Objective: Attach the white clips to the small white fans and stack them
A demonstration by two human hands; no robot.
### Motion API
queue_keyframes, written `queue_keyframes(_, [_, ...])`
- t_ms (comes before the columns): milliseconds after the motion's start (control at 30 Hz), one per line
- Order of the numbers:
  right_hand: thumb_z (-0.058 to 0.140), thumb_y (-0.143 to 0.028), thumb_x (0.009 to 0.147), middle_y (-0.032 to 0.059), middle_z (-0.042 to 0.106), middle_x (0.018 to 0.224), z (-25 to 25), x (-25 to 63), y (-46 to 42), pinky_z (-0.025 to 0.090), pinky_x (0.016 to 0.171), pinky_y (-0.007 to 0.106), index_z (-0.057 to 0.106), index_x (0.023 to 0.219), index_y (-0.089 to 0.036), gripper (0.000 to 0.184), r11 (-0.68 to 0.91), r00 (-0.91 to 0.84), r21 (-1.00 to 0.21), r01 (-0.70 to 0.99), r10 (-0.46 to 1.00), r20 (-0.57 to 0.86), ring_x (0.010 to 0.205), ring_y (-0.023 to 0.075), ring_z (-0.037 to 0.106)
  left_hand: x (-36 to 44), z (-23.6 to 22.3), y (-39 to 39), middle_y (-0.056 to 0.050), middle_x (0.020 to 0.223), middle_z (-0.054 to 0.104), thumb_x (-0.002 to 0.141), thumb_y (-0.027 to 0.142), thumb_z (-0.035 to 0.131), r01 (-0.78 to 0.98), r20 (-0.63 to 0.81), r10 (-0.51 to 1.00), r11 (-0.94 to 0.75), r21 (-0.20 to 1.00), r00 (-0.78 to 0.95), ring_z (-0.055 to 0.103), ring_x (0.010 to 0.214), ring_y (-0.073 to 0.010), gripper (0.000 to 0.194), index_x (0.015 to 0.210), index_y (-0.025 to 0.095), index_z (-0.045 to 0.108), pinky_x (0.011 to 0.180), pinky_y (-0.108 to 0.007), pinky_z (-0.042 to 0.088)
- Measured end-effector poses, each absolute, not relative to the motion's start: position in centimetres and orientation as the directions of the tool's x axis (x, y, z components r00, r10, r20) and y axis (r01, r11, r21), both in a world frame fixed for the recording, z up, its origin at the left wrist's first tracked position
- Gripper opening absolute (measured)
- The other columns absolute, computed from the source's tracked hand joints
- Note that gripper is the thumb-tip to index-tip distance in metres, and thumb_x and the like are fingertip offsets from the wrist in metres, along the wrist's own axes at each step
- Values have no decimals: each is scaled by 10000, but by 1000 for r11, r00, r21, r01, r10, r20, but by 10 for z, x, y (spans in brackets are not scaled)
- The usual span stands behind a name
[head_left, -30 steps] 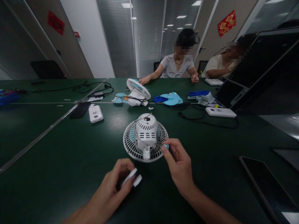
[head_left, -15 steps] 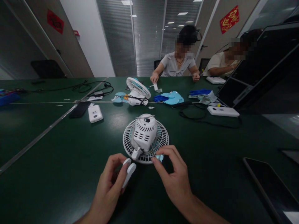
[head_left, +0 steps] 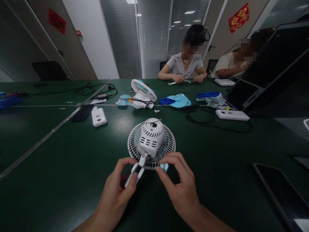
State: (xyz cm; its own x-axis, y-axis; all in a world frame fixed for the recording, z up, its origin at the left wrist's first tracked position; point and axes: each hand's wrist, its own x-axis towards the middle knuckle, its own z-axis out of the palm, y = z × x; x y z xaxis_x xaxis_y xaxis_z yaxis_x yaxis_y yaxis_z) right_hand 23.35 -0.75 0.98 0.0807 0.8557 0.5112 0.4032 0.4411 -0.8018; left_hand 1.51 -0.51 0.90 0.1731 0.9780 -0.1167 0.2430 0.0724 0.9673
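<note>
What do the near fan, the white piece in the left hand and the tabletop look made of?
Near fan: probably plastic, fairly matte, judging by moulded slots and thin grille bars. White piece: likely plastic, smooth and evenly coloured. Tabletop: dark green with a soft sheen where light reflects; laminate, paint or a mat, I can't tell.

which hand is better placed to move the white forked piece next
Probably the left hand: it holds the white forked piece, prongs close to the stub on the fan. The right hand pinches a light blue part.
</note>
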Motion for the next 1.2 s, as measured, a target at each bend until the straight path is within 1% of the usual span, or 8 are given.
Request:
queue_keyframes(367, [696,-174,965,37,648,1039,8,231,-13,531,871,417,664,1033,-268,120,459,41,-788,410,854,519,1002,247,632,26,18,10,63,671,539,1026,513,558,230,-38,993,12,973,110,478,490,-85,356,1278,267,507,434,-141,407])
queue_keyframes(433, [703,-167,963,35,666,1038,8,232,-13,539,874,421,676,1045,-272,136,470,43,-779,415,845,533,1001,247,644,27,16,7,4,885,661,1026,466,579,193,29,990,-56,980,141,624,641,-106,366,1330,279,500,592,-172,568])
queue_keyframes(500, [721,-165,958,31,688,1030,8,231,-12,556,870,418,694,1052,-278,149,475,43,-780,407,843,536,986,244,664,27,11,1,-72,1294,632,1009,406,624,162,103,979,-133,978,179,711,1002,-172,414,1392,308,499,879,-266,649])
queue_keyframes(567, [735,-170,956,31,706,1028,8,230,-10,582,860,403,713,1051,-278,146,472,39,-800,371,853,521,968,237,691,26,6,-4,-76,1516,487,999,363,646,160,133,970,-167,973,204,624,1294,-237,456,1433,342,511,1077,-347,598])
queue_keyframes(633, [734,-169,960,34,717,1033,8,227,-7,607,848,377,728,1052,-274,141,467,33,-822,325,863,504,953,226,714,25,1,-7,-59,1544,466,1000,344,647,170,128,971,-163,972,204,557,1392,-256,462,1448,369,533,1161,-380,544])
queue_keyframes(800, [739,-160,954,40,728,1039,7,224,-2,627,831,354,746,1053,-272,150,471,85,-822,320,850,520,951,218,732,24,-4,-8,-24,1518,523,970,330,701,111,86,985,-104,988,152,571,1380,-245,471,1421,411,591,1114,-336,581])
queue_keyframes(933, [751,-153,939,35,731,1028,6,223,-1,629,829,356,746,1052,-276,167,489,75,-816,309,842,534,937,216,733,25,1,-7,-55,1472,568,933,345,748,61,63,988,-72,996,140,638,1299,-257,431,1354,359,661,1006,-324,646])
queue_keyframes(1200, [778,-129,911,22,742,996,4,221,0,631,819,349,724,1044,-272,202,478,116,-806,350,831,543,915,208,734,27,8,-4,-78,1346,657,869,355,811,150,100,989,-115,982,109,665,1247,-262,393,1253,315,739,995,-352,645])
